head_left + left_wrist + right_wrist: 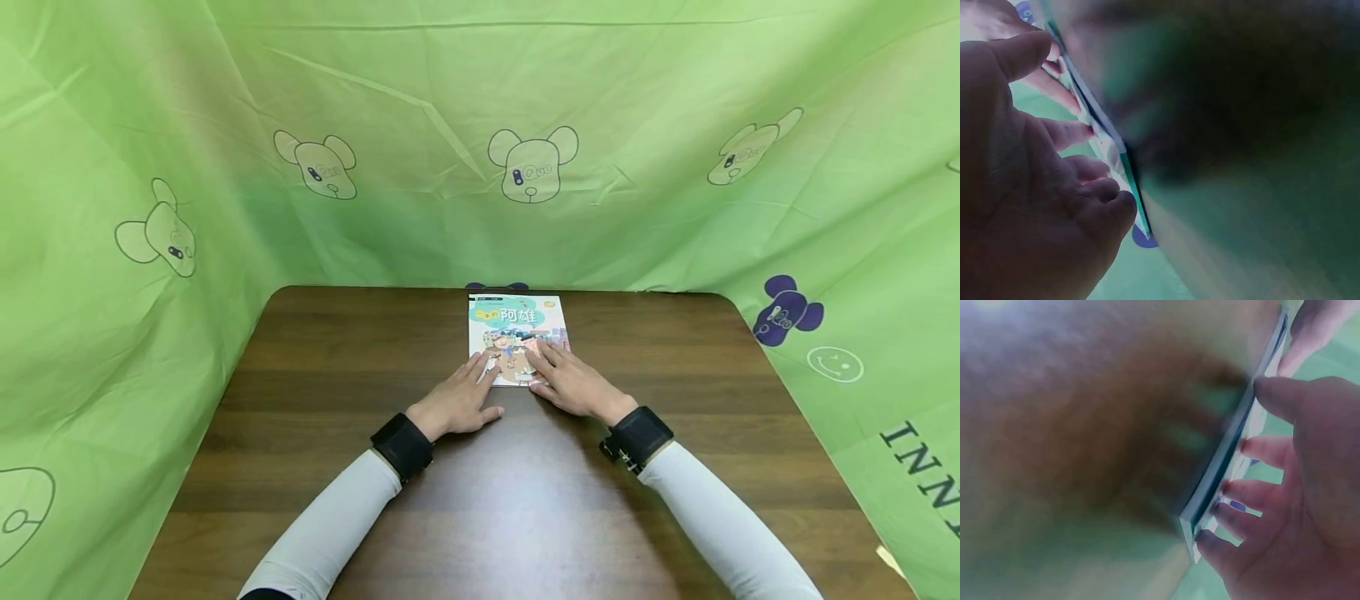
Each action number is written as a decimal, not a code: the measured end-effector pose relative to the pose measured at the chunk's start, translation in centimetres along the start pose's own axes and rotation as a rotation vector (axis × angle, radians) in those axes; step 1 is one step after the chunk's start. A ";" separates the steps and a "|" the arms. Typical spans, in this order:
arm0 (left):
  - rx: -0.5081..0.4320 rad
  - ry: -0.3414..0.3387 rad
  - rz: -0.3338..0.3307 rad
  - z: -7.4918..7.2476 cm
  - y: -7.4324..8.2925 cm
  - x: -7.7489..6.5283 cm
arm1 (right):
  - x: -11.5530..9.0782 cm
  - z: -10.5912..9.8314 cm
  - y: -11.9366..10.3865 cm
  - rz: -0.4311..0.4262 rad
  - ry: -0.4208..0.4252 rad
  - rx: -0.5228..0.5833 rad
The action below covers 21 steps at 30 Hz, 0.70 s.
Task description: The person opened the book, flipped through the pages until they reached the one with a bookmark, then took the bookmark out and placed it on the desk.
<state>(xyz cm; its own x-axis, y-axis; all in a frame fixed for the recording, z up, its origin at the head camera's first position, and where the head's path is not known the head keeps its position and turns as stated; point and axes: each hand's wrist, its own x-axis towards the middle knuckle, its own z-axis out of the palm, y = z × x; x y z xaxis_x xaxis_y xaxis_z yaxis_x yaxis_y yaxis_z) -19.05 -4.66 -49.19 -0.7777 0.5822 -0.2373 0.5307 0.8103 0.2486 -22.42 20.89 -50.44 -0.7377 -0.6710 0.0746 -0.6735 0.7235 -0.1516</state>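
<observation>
A picture book (517, 317) with a white cover, a teal title cloud and cartoon figures lies flat near the table's far edge. On its near left corner rest the fingertips of my left hand (457, 400), fingers straight and thumb off to the side over the table. My right hand (577, 385) lies across the near right part of the cover, its fingers spread. The left wrist view has the book's edge (1135, 190) beside the fingers. In the right wrist view the thumb touches the near edge of the book (1213, 472), while the other fingertips lie on the cover.
The brown wooden table (337, 367) extends around the book on both sides and toward me. A green printed cloth (420, 208) hangs right behind the table and along its left and right sides. A small pale item (890, 560) shows by the right edge.
</observation>
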 end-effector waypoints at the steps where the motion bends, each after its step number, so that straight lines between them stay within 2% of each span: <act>1: -0.005 -0.004 -0.002 0.0 0.1 -0.1 | -0.1 0.1 0.0 -0.006 0.010 -0.001; 12: -0.014 -0.001 -0.020 0.5 0.7 -1.5 | -1.0 0.6 -1.2 -0.050 0.052 -0.054; 21: 0.001 0.009 -0.009 1.0 1.3 -3.6 | -2.2 0.6 -3.0 -0.090 0.077 -0.085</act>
<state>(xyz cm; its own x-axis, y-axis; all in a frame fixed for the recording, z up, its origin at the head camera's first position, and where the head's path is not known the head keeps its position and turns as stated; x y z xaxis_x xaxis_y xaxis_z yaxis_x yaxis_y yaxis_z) -15.17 -5.61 -48.98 -0.7854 0.5742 -0.2313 0.5238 0.8156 0.2460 -18.79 20.08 -50.70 -0.6736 -0.7216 0.1601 -0.7361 0.6744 -0.0574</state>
